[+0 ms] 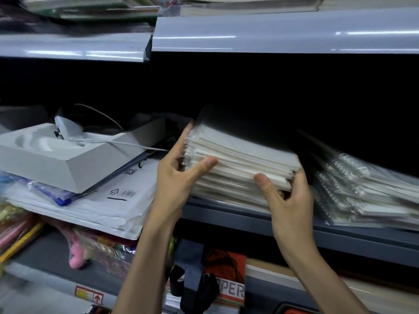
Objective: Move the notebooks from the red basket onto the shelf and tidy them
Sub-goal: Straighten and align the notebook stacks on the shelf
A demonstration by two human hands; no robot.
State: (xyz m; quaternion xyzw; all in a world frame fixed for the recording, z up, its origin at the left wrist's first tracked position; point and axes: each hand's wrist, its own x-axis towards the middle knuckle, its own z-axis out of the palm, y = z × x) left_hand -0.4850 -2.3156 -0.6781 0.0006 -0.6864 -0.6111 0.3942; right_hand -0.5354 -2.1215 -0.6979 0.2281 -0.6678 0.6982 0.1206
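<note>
Notebooks (240,159), a thick stack in clear wrap, are sitting on the shelf (226,210) between my two hands, and I am squaring them up. I am pressing my left hand (174,177) against the stack's left, spiral-bound end, thumb over the front edge, while my right hand (286,196) is clamping the right front corner, thumb on top and fingers tucked beneath. Both hands are closed on the stack. Its long side is running left to right along the shelf front, tilting up toward the back, so I judge the next push should go straight inward and slightly left. A second pile of spiral notebooks (353,189) is lying just beside it on the right, fanned and sloping. I am only glimpsing a red edge (292,311) at the bottom, possibly the basket; its contents are hidden.
</note>
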